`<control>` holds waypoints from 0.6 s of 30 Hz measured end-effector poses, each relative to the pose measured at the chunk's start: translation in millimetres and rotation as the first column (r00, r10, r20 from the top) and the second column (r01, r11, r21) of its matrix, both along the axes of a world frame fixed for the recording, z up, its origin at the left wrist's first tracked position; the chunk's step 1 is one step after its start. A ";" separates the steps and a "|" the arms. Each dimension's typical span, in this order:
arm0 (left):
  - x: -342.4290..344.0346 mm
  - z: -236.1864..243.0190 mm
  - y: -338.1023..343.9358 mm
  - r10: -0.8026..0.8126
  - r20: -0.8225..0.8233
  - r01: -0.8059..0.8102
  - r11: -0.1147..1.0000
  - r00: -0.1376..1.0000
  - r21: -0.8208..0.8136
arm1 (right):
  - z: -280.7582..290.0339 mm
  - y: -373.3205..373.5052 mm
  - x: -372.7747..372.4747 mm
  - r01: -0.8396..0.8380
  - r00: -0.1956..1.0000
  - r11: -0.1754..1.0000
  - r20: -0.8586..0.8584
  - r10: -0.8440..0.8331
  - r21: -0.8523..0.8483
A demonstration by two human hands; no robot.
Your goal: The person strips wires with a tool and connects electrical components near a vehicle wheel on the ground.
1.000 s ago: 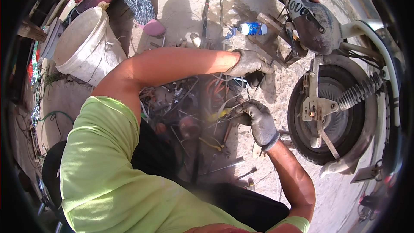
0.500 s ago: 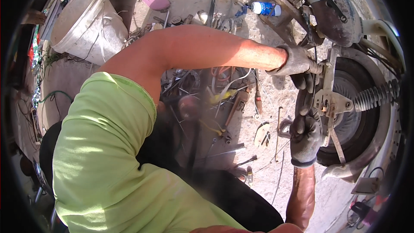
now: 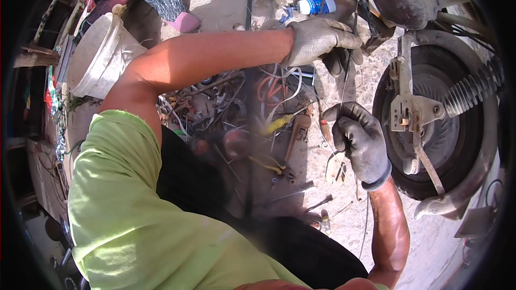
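Both of my hands wear grey work gloves with dark palms. My left hand point(image 3: 321, 41) is closed round a thin dark cable point(image 3: 345, 86), fingers pointing right. Below it, my right hand point(image 3: 365, 145) pinches the same cable between thumb and fingertips. The cable runs up past my left hand toward the vehicle parts. Just right of my hands stands a small wheel with a black tyre point(image 3: 385, 150), under a curved fender. A metal bracket point(image 3: 403, 108) with a lever crosses the hub, and a coil spring shock absorber point(image 3: 467, 92) joins it. Neither hand touches the wheel.
Hand tools, wires and metal parts lie scattered on the ground, among them a pipe wrench point(image 3: 299, 131) and yellow-handled pliers point(image 3: 271, 164). A blue-and-white bottle point(image 3: 318, 6) lies beyond my left hand. A white bucket point(image 3: 99, 64) leans at the far left.
Both hands have moved left, away from the wheel's bracket. The cable now stretches between them, clear of the wheel. My view has shifted slightly.
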State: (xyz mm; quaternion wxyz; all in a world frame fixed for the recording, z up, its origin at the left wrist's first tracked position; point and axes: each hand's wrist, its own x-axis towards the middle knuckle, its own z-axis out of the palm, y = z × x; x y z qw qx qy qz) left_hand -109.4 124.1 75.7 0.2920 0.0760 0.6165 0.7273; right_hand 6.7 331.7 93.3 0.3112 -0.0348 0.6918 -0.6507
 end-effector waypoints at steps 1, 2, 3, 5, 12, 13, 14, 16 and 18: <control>1.5 -16.1 11.7 0.026 -0.005 -0.026 0.998 1.000 -0.055 | -5.4 6.3 7.0 -0.010 1.000 1.000 -0.002 0.010 0.012; 8.7 -20.6 20.7 0.031 -0.170 -0.052 0.992 0.985 -0.118 | -8.8 12.9 14.0 0.038 0.998 0.999 0.048 -0.037 -0.021; 8.6 -31.9 27.7 0.012 -0.184 -0.039 0.989 0.983 -0.141 | -10.9 19.2 18.3 0.046 0.999 0.999 0.025 -0.047 0.024; -0.6 -43.9 44.5 -0.020 -0.093 0.011 0.996 0.996 -0.091 | -17.1 36.3 26.2 0.110 0.994 0.992 -0.005 -0.110 0.059; -62.2 -60.4 84.1 0.169 0.080 -0.181 0.967 0.982 0.180 | -32.6 77.4 42.6 0.348 0.937 0.928 0.025 -0.348 -0.130; -64.1 -59.8 89.1 0.150 0.056 -0.157 0.970 0.987 0.183 | -34.2 80.8 44.6 0.399 0.917 0.902 0.043 -0.398 -0.167; -66.5 -58.8 93.7 0.132 0.031 -0.135 0.974 0.991 0.184 | -33.9 82.8 45.4 0.396 0.918 0.903 0.047 -0.394 -0.168; -73.0 -53.2 106.1 0.134 -0.017 -0.126 0.965 0.991 0.232 | -31.3 87.2 47.7 0.661 0.750 0.671 0.308 -0.585 -0.336; -70.1 -55.9 111.3 0.101 -0.020 -0.093 0.964 0.995 0.250 | -36.3 96.5 46.9 0.570 0.819 0.708 0.362 -0.445 -0.418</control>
